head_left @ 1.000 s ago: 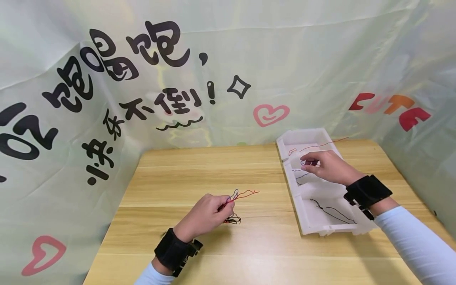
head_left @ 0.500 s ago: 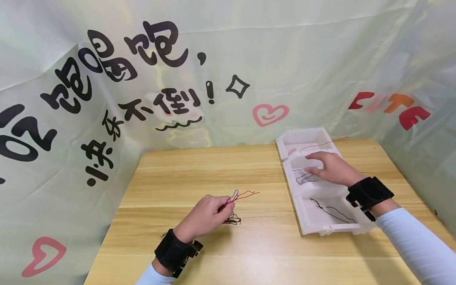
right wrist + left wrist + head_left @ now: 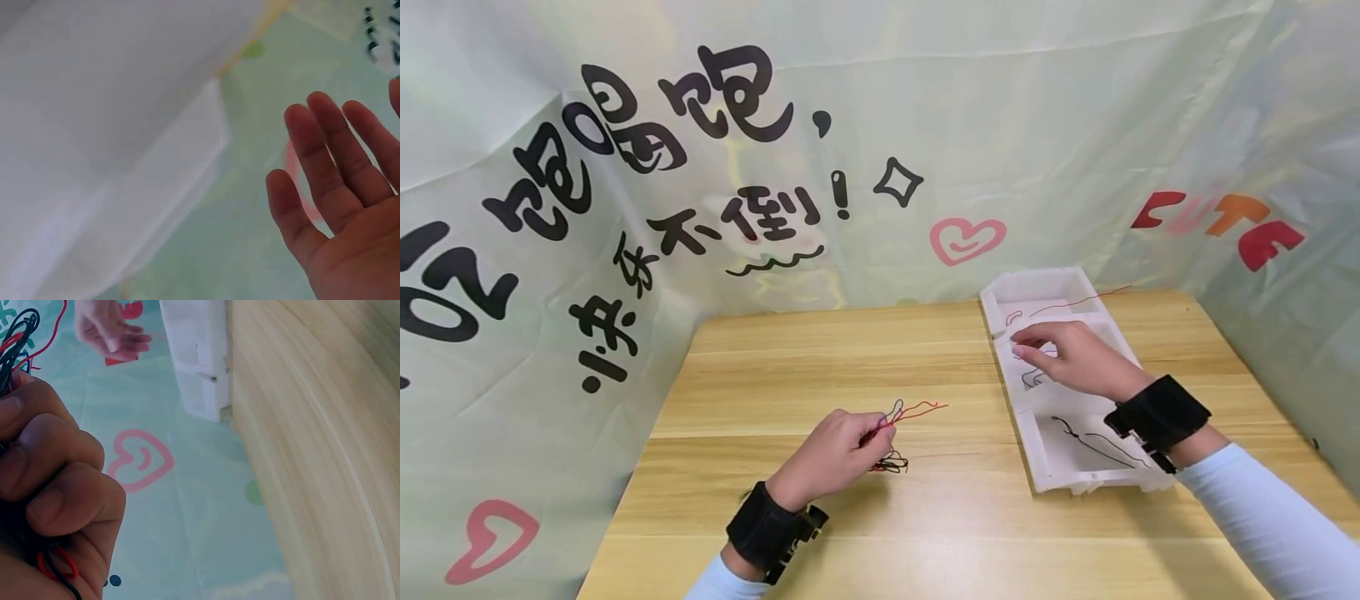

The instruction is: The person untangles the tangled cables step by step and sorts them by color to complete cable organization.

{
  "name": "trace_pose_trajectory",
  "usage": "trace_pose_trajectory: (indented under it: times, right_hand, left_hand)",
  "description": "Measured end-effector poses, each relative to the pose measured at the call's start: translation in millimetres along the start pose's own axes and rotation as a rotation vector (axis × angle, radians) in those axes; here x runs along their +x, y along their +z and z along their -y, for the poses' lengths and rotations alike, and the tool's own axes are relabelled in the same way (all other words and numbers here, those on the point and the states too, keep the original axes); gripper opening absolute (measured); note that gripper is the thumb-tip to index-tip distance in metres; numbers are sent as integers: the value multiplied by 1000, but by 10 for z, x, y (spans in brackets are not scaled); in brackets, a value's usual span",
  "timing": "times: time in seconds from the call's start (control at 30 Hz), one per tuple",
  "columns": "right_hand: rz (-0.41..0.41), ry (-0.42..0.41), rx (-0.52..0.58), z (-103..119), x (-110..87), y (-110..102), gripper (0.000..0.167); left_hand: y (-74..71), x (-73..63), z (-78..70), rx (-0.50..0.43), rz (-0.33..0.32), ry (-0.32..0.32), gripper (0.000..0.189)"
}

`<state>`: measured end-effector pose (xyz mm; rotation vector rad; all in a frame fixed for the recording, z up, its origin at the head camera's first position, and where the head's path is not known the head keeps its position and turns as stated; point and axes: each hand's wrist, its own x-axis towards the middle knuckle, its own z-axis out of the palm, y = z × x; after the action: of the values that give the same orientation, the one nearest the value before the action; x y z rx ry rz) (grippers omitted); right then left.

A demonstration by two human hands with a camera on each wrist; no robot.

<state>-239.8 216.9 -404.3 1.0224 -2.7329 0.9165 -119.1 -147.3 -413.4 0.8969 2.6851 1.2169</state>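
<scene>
My left hand [image 3: 831, 454] grips a bundle of thin wires [image 3: 891, 461] above the table. Red ends and a blue loop poke out past the thumb, with black loops below; the fist hides the rest. In the left wrist view, the fingers [image 3: 69, 450] curl tightly round the wires. My right hand [image 3: 1082, 358] hovers over the middle compartment of a white tray [image 3: 1021, 421], thumb and fingers apart. Its palm and relaxed fingers show nothing held in the right wrist view. Under it lie blue wires [image 3: 1033, 379], partly hidden by the hand.
A red wire [image 3: 1075, 302] lies in the far compartment, one end over the tray's edge. Black wires [image 3: 1075, 433] lie in the near compartment. The tray stands on the right of the wooden table [image 3: 820, 358]. A printed cloth [image 3: 1045, 133] encloses the back and sides.
My right hand pinched a dark wire over the middle compartment, then let it go there as the fingers spread. Since then it has shifted slightly left. My left hand has stayed in place.
</scene>
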Motion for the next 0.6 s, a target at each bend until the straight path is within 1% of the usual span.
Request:
trace_pose_trajectory:
  times: [0.07,0.3,0.47,0.6]
  right_hand:
    - [0,-38,20,120,30,20,20]
    - [-19,-233,82,586,91,123,18]
    - [24,-312,145,937,88,222,21]
    - [27,-388,160,1103,106,324,22]
  left_hand:
    - [0,-3,-1,-6,4,-3,37]
    - [9,-7,3,7,7,7,40]
    - [16,2,-1,11,15,6,39]
    - [21,16,-13,7,15,10,37]
